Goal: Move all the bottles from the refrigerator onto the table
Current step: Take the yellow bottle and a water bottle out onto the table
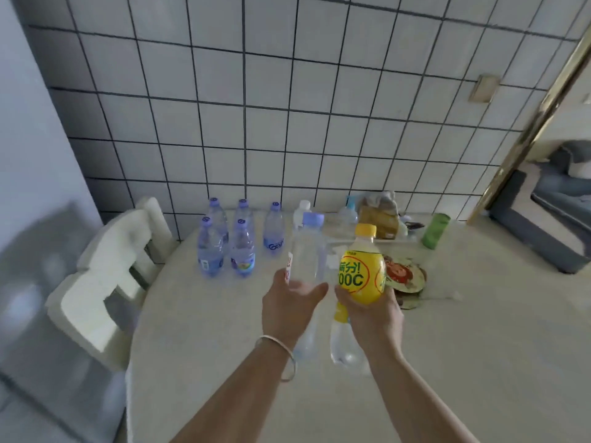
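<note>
Gripping yellow "00C" bottle (360, 276)

My left hand (289, 303) and right hand (371, 311) reach forward side by side. Each has its fingers curled in a grip.

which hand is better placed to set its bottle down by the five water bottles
Left, likely. The left hand with the clear bottle is nearer the water bottles; the right hand with the yellow bottle sits farther right.

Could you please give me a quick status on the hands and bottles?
Left hand holds clear bottle. Right hand holds yellow bottle. Both above table. Fan lies just beyond.
</note>
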`<state>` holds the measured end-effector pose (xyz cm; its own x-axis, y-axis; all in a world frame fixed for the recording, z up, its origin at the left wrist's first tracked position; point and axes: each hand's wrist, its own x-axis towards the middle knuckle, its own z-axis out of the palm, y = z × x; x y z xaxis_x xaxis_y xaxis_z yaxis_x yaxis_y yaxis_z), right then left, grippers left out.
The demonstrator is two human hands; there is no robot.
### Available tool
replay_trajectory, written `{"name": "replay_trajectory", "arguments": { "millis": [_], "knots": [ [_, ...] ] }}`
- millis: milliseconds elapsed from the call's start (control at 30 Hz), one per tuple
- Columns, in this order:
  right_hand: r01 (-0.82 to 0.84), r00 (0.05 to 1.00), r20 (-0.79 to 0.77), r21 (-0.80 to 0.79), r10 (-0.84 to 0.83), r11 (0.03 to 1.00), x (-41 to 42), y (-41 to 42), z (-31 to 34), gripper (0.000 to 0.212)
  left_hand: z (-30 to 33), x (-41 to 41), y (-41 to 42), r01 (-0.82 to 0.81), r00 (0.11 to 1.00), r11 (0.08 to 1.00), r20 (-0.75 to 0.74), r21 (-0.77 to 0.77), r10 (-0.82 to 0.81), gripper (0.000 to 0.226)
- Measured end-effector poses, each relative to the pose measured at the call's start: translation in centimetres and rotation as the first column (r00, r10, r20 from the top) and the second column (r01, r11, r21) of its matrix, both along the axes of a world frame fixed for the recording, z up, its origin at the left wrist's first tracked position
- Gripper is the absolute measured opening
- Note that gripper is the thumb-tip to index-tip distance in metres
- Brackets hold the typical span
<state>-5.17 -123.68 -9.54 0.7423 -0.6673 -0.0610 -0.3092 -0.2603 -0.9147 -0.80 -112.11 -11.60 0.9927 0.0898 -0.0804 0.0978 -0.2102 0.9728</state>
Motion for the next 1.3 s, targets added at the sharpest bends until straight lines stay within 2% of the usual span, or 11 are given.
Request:
{"name": "replay_trajectory", "arguments": {
  "millis": [300, 433, 533, 733, 1067, 1300],
  "knots": [
    [0.01, 0.996, -0.086, 0.11, -0.001, 0.994, 17.5, -0.8, -5.5, 0.053, -5.1, 16.4, -0.8, -0.093, 0.996, 0.988, 0.02, 0.121, 0.091, 0.047],
    [-0.024, 0.994, -0.11, 0.017, 0.026, 1.0, 23.1, -0.7, -8.6, 0.06, -6.9, 21.2, -1.0, -0.106, 0.994, 0.974, 0.018, 0.201, 0.105, 0.049],
    [-0.031, 0.987, -0.156, 0.011, 0.032, 0.999, 26.0, -0.6, -10.4, 0.057, -8.7, 24.0, -1.1, -0.132, 0.99, 0.959, -0.008, 0.25, 0.138, 0.054],
    [-0.037, 0.977, -0.213, -0.021, 0.032, 0.999, 29.6, -0.5, -14.4, 0.059, -12.3, 27.5, -1.5, -0.157, 0.984, 0.942, -0.029, 0.295, 0.173, 0.066],
    [-0.027, 0.98, -0.196, -0.032, 0.02, 0.999, 31.8, -0.5, -17.6, 0.062, -16.0, 29.6, -1.5, -0.243, 0.97, 0.931, 0.041, 0.272, 0.241, 0.066],
    [-0.057, 0.981, -0.188, 0.004, 0.056, 0.998, 30.8, -0.3, -18.1, 0.064, -16.0, 29.4, -1.6, -0.204, 0.979, 0.971, 0.009, 0.123, 0.205, 0.069]
  ]
}}
